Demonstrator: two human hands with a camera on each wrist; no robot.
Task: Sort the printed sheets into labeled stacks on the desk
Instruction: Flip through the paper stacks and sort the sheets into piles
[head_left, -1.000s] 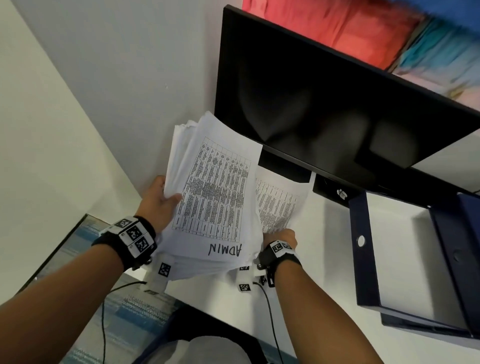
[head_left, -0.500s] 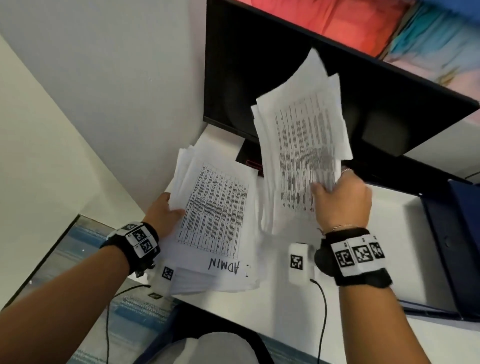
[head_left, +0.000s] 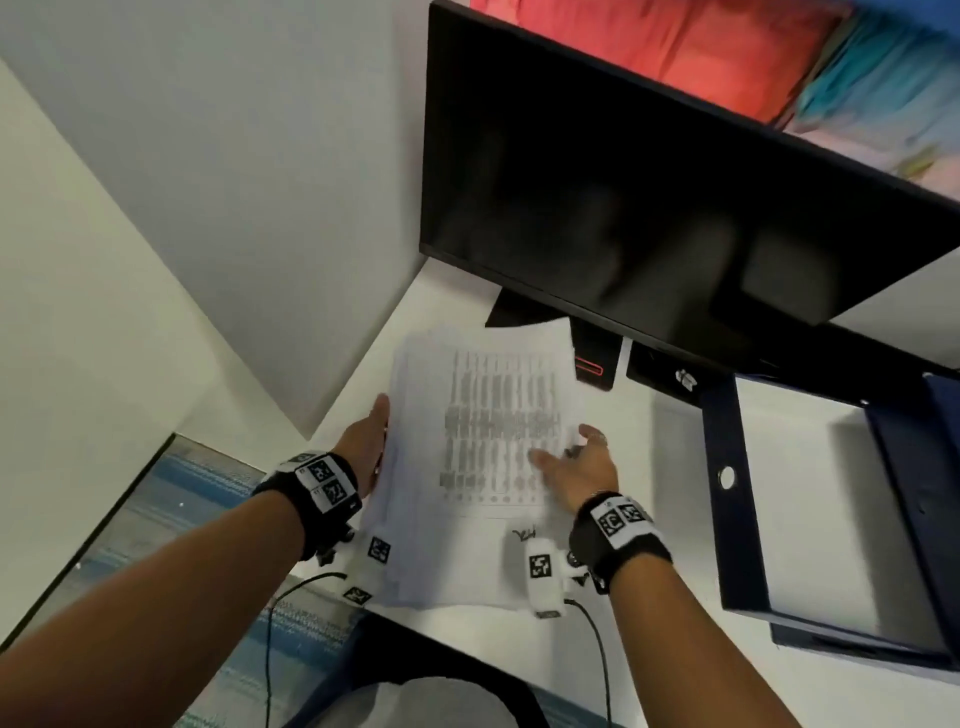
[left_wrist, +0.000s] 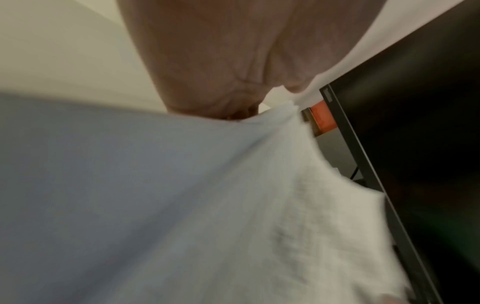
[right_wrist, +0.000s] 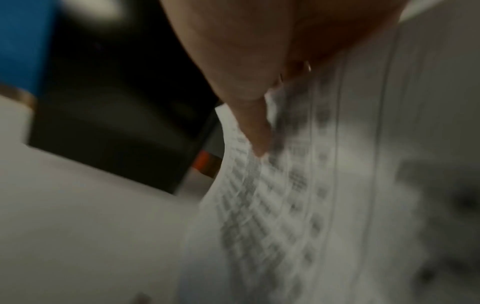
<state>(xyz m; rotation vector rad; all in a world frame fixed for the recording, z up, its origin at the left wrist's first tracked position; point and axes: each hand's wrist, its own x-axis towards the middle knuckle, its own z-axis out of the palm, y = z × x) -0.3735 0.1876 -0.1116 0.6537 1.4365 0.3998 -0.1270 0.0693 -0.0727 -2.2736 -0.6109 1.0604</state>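
Desk surface, white and smooth (head_left: 670, 499), fills the middle of the head view and runs into a corner of pale walls. Next in size, a wide black flat-screen monitor (head_left: 675, 208), its screen dark, stands over the back of the desk, with a black stand marked by a small red outline (head_left: 592, 364) below it. At the right edge lies an open dark navy ring binder (head_left: 737, 493), showing a round hole in its spine and a white inner face.

In front of the monitor stand, a thick stack of white printed sheets (head_left: 478, 457) lies flat on the desk, its edges somewhat fanned and uneven; the top sheet carries a table of grey text too blurred to read, and a short handwritten mark near its front edge cannot be made out. The left wrist view shows the stack's ragged layered edges (left_wrist: 298, 205) just beside the monitor's black frame.

At the stack's left side, the left hand (head_left: 369, 447) stands edge-on with straight fingers against the sheets, holding nothing. On the stack's right part, the right hand (head_left: 582, 462) lies with fingers spread and relaxed over the top sheet, gripping nothing; in the right wrist view a straight fingertip (right_wrist: 257, 144) touches the printed page. Each wrist wears a black band with square black-and-white markers, and small white marker-tagged camera units with thin black cables hang beneath them at the desk's front edge.
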